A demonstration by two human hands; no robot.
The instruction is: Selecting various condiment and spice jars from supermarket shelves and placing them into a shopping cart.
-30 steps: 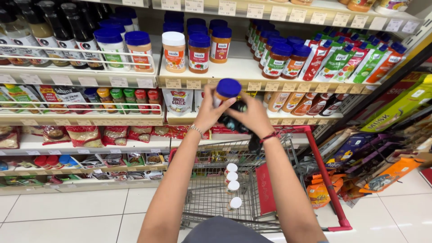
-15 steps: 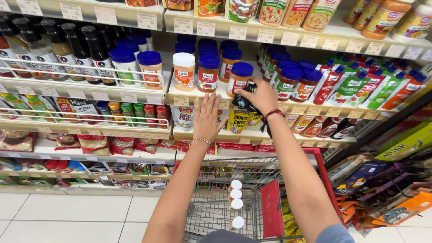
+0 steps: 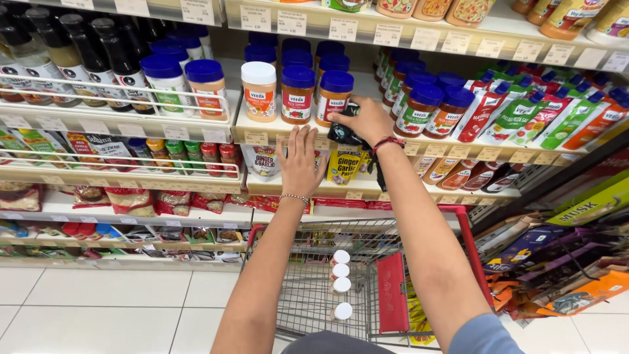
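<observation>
The right hand (image 3: 368, 120) is closed over a jar with a blue lid (image 3: 336, 98) at the front of the shelf (image 3: 419, 149), fingers curled against the jar's right side and the thumb toward its front. The jar stands upright on the shelf board, at the right end of a short front row, and it lies just left of the palm, so the grip comes at it from the side and not from above. How firmly the fingers press is hard to judge, since the back of the hand hides most of the contact. A dark pouch (image 3: 344, 134) hangs below that same hand, and a red band (image 3: 388, 141) circles the wrist.

The left hand (image 3: 300, 160) is open and flat, fingers spread, its fingertips laid on the shelf's front edge just beneath the jar row; it holds nothing. A beaded bracelet (image 3: 295, 197) sits on that wrist.

Just left of the gripped jar stands another blue-lidded jar (image 3: 298, 94), then a white-lidded jar (image 3: 259, 90). To the right, rows of darker sauce jars (image 3: 419, 108) and slanted squeeze bottles (image 3: 517, 115) fill the shelf. Below the hands, yellow standing pouches (image 3: 345, 165) occupy the next shelf down. A red-trimmed wire trolley (image 3: 393, 295) stands under both arms, with several white-capped bottles (image 3: 339, 282) lying in it.
</observation>
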